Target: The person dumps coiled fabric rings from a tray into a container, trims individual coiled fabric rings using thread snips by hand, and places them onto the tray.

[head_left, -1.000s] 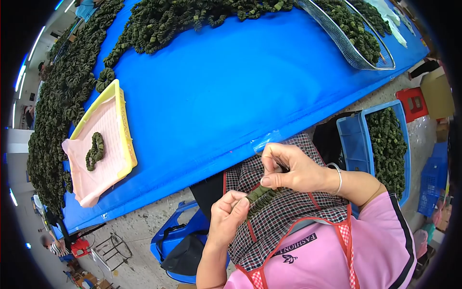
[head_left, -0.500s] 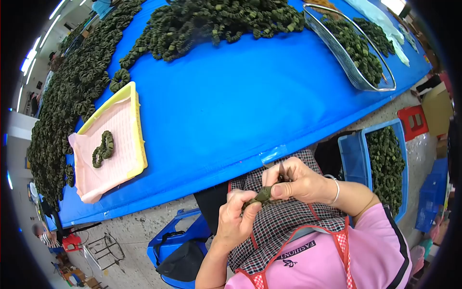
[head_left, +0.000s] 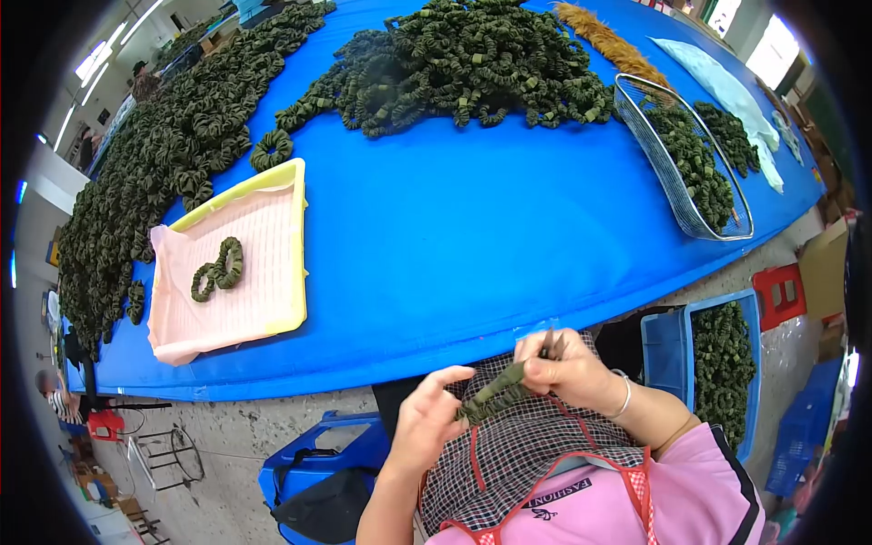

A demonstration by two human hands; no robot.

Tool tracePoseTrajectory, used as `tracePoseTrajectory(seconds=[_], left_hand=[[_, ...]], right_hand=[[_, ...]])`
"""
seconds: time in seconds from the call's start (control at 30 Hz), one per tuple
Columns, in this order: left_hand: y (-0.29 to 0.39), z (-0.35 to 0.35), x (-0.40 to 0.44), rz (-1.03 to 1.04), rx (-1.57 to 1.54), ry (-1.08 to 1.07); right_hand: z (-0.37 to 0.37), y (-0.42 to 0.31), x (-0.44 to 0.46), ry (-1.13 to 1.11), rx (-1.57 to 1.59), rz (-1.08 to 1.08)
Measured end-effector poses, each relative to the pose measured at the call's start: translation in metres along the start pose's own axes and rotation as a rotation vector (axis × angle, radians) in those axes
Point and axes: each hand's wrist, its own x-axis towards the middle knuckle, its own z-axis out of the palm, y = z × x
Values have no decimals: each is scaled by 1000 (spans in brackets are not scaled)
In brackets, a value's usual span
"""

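Observation:
A dark green fabric scrunchie (head_left: 495,392) is stretched between my two hands above my lap. My right hand (head_left: 577,374) pinches its upper end between thumb and fingers. Dark pointed blades (head_left: 550,343), apparently small thread snips, stick up from that same hand, their handle hidden in the palm. My left hand (head_left: 429,413) is at the scrunchie's lower end; its index finger is lifted away while the other fingers stay curled at the fabric. Two linked-looking green scrunchies (head_left: 218,271) lie in a yellow tray (head_left: 301,245) lined with pink sheet.
Large heaps of green scrunchies (head_left: 490,64) cover the back and left of the blue table (head_left: 454,236). A wire basket (head_left: 668,186) of them stands at right. Beside me are a blue crate (head_left: 695,363) holding more, a red stool (head_left: 778,298) and a blue chair (head_left: 318,472).
My left index finger has lifted off the scrunchie and more of the fabric shows between my hands. The camera view has shifted, so the table appears lower and further right.

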Motion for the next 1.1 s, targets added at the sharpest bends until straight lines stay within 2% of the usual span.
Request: tracePoseTrajectory(seconds=[0.07, 0.13, 0.2, 0.23, 0.27, 0.3, 0.33, 0.4, 0.47, 0.53, 0.6, 0.63, 0.7, 0.73, 0.8, 0.87, 0.93, 1.0, 1.1], left_hand=[[6, 13, -1, 24, 371, 32], [0, 9, 0, 44, 501, 68], [14, 13, -2, 34, 461, 94], [20, 13, -1, 31, 466, 99], [25, 15, 0, 28, 468, 102], [31, 17, 3, 113, 456, 124], [32, 14, 9, 294, 562, 161], [63, 0, 23, 844, 1141, 388], [100, -22, 27, 846, 1388, 813], [138, -58, 42, 1127, 1577, 1059], [162, -80, 47, 756, 1647, 1302], [163, -77, 56, 840, 1767, 1389], [165, -68, 80, 1028, 1996, 1559], [166, -66, 95, 1110, 1919, 1262], [158, -39, 136, 1117, 1918, 850], [148, -18, 185, 977, 1653, 598], [143, -14, 239, 954, 1655, 657], [144, -12, 285, 1038, 1638, 710], [144, -17, 325, 831, 1720, 857]], right_hand=[[9, 6, 1, -23, -184, 57], [6, 7, 4, -40, -336, -45], [6, -6, 7, -14, -383, -79], [9, -7, 8, 9, -310, -97], [4, -11, 11, -70, -349, -94], [9, -13, 20, -87, -481, -250], [11, -16, 28, -91, -616, -409], [5, -28, 42, 53, -761, -571], [-14, -38, 48, 236, -908, -599], [-38, -39, 54, 423, -1126, -736], [-55, -50, 51, 491, -1437, -770], [-61, -52, 50, 524, -1591, -777], [-72, -39, 51, 572, -1672, -701], [-77, -31, 50, 592, -1713, -660], [-78, -28, 52, 591, -1758, -668], [-79, -28, 56, 601, -1742, -644], [-79, -30, 58, 605, -1744, -650], [-80, -32, 57, 588, -1740, -621], [-82, -32, 58, 586, -1708, -638]])
